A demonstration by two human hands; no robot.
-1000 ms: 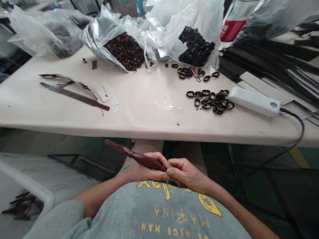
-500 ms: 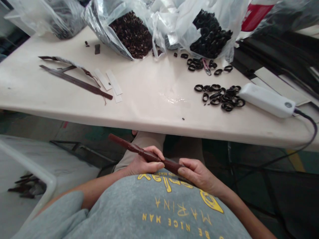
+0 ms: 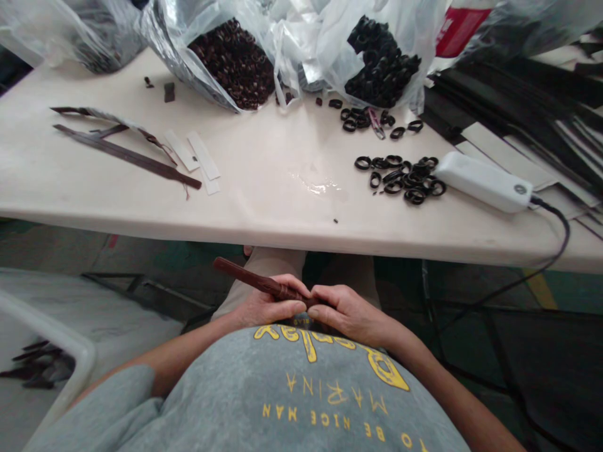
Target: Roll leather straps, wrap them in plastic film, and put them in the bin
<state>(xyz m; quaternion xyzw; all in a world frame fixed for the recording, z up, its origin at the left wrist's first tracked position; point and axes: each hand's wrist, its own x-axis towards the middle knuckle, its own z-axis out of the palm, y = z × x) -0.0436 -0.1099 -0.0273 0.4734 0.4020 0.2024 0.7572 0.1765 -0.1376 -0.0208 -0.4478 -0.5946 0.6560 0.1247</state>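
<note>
Both hands low over the lap, just short of the table edge. Left hand (image 3: 276, 306) wrapped round a brown strap (image 3: 245, 274), thumb and fingers pressed on it; right hand (image 3: 346, 311) close beside, thumb and forefinger pinching its near end. Strap slants, free end up and to the left. Step in hand looks like working the banded stretch between the fingertips; the next move seems to call for a steady left hold and fine control from the right.

Hard to make out: strap's near end, covered by the right fingers; exactly what those fingertips do.

Left: white bin (image 3: 89, 358), cut off by the frame. On the table (image 3: 264, 213): loose brown strips (image 3: 132, 157), black loops (image 3: 414, 182), a corded white device (image 3: 485, 182), use unclear. Farthest, plastic bags (image 3: 164, 44), tops cut off.
</note>
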